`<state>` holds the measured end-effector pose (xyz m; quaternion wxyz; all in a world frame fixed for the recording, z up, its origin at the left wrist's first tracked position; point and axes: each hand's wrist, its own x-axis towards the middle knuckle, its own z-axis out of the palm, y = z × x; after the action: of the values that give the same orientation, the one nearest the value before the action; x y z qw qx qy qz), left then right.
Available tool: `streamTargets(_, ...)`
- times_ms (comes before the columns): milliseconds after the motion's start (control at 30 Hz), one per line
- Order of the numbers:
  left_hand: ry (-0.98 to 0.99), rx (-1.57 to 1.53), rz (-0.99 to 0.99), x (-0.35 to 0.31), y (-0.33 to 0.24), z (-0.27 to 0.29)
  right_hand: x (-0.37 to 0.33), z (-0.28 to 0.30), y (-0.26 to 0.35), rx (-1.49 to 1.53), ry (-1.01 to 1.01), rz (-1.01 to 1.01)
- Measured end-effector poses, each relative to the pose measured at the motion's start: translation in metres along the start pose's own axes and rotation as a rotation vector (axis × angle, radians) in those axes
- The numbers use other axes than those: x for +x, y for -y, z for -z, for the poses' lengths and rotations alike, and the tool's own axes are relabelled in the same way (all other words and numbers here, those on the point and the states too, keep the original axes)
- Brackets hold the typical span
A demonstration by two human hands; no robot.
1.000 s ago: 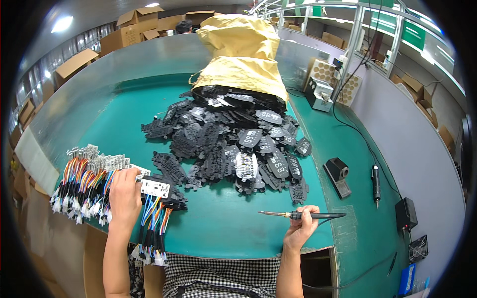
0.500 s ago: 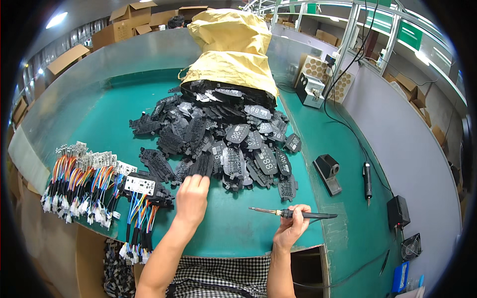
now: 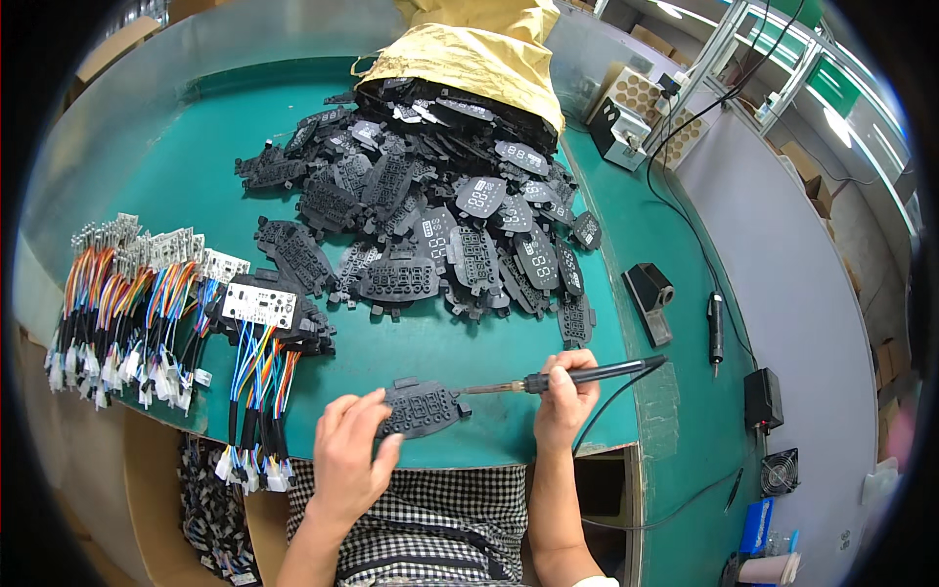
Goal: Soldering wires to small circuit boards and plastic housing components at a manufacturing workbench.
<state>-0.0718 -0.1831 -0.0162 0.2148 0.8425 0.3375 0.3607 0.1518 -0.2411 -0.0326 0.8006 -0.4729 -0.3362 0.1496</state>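
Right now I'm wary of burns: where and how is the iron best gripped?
Pinch its dark handle, probably from the near side, as the right hand does; the thin metal shaft points left, toward the black panel.

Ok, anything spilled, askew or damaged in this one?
The black display housings lie in a jumbled heap at the mouth of the yellow sack, some face up, some face down, as if tipped out. No breakage shows.
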Motion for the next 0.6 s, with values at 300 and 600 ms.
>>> streamTargets(300, 0.098, -0.14, 0.122, -0.006, 0.017, -0.01, -0.008, -0.021, -0.001, -0.203, 0.243, -0.134)
streamTargets(600, 0.117, -0.156, 0.124, -0.003, 0.019, -0.008, -0.009, -0.023, -0.004, -0.289, 0.328, -0.169)
